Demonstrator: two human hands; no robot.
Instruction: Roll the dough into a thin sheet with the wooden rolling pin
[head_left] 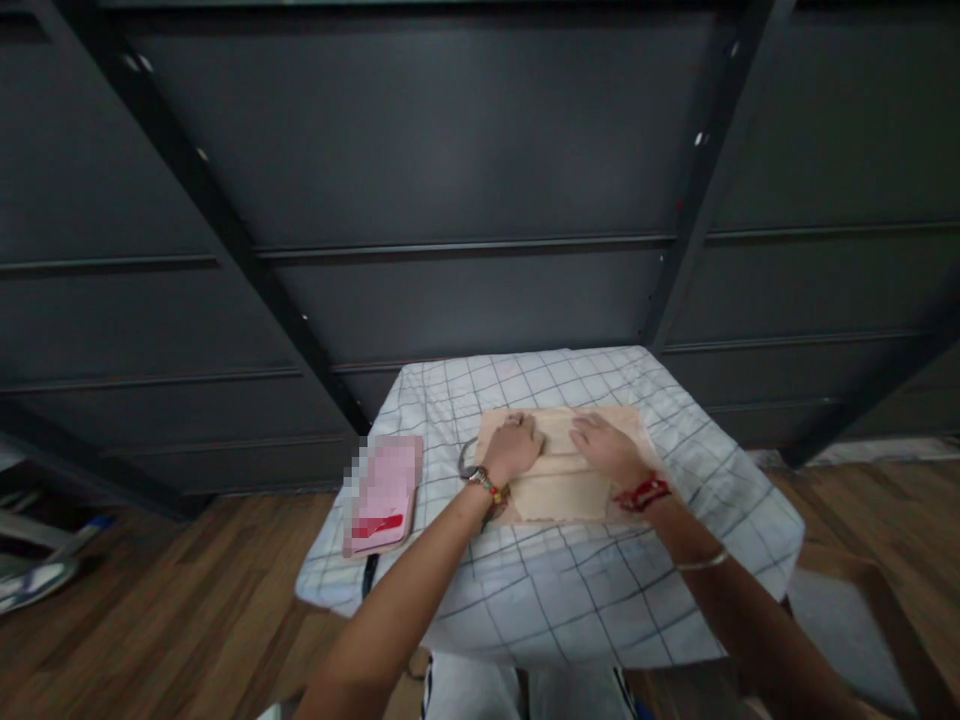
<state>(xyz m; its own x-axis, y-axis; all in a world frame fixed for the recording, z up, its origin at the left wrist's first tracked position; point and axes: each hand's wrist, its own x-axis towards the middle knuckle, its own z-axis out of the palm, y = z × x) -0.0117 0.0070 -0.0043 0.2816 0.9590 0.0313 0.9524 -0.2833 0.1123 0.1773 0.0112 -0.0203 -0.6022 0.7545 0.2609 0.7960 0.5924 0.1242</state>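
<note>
A beige, creased rectangular sheet (559, 497), cloth or paper, lies on the checked tablecloth, with a paler strip across its middle. My left hand (516, 446) rests palm down on its left part, fingers pointing away from me and holding nothing. On the right part lies my right hand (609, 450), flat, with its fingers stretched toward the middle. Beside my left wrist, a dark curved object (466, 459) shows at the sheet's left edge; my arm partly hides it and its kind is unclear.
A pink phone-like object (390, 490), partly pixelated, with a red patch, lies at the table's left. The white checked tablecloth (570, 590) covers a small table against a dark panelled wall (480, 300). A brown-edged box or seat (847, 620) stands right, shoes (37, 585) far left.
</note>
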